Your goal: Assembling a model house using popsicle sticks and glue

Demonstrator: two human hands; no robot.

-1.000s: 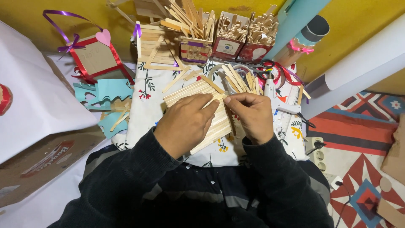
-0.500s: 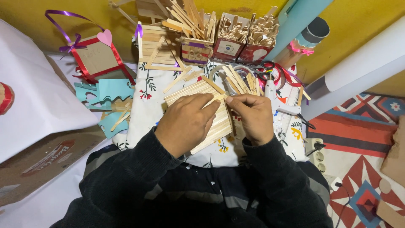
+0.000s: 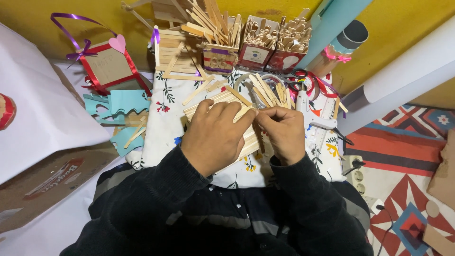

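The left hand (image 3: 215, 135) lies flat over a panel of wooden sticks (image 3: 222, 102) at the centre of the frame, fingers spread and pressing down, so it covers most of the panel rather than gripping it. The right hand (image 3: 282, 132) sits just beside it, to the right, with thumb and fingertips pinched together at the panel's right edge; whether they close on a single stick or only on the edge is hidden by the fingers. The panel rests on a white floral cloth (image 3: 163, 128) across the lap.

Just beyond the hands, loose sticks (image 3: 270, 90) lie fanned out, touching the panel's upper edge. Further up, at the top centre, open boxes of sticks (image 3: 279, 47) and a slatted wooden piece (image 3: 173, 57) stand against the yellow wall. A glue gun (image 3: 310, 111) lies to the right of the right hand, with red ribbon (image 3: 315, 83) above it.

The likely trouble: if the flat hand shifts while the other pinches, the sticks could slide out of line or the panel could split along a joint, since it sits on soft cloth with no firm backing. A sideways nudge could also scatter the loose sticks. The glue gun lies close enough to the right wrist for a sleeve to brush it.
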